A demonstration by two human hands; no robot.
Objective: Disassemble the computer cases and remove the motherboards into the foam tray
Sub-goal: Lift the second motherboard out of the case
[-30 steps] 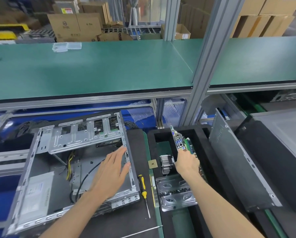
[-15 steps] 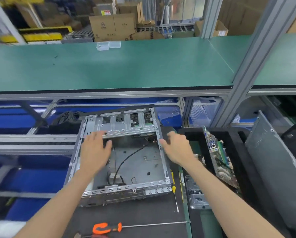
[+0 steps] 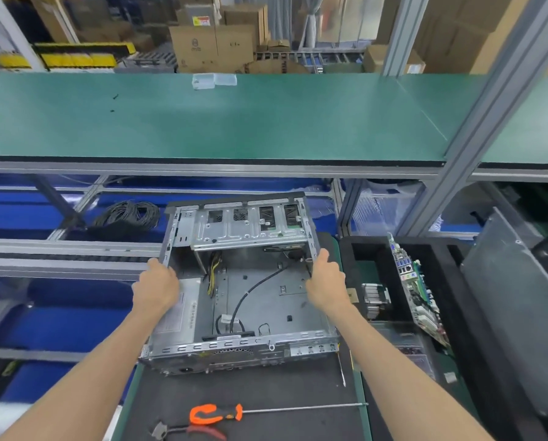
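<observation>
1 case (image 3: 244, 291) sits on the dark mat of the table (image 3: 250, 405) with its open side up, and no board shows inside it: only a bare metal floor, a black cable, some yellow wires and the drive cage at the far end. 1 motherboard (image 3: 416, 288) already stands on edge in the foam tray (image 3: 457, 313) just right of the case, leaning on the tray's right wall, its port side toward the far end. So this unit looks stripped, and by my reading the shell now has to be cleared away. Whether more cases wait, I cannot tell for sure; grey panels at far right may belong to another.

The case's long axis runs from near to far, rear port panel toward the person, drive cage away. The left hand (image 3: 156, 289) grips the left wall, fingers curled over its rim. The right hand (image 3: 325, 281) grips the right wall likewise. An orange-handled screwdriver (image 3: 217, 413) lies crosswise on the mat, near the person.
</observation>
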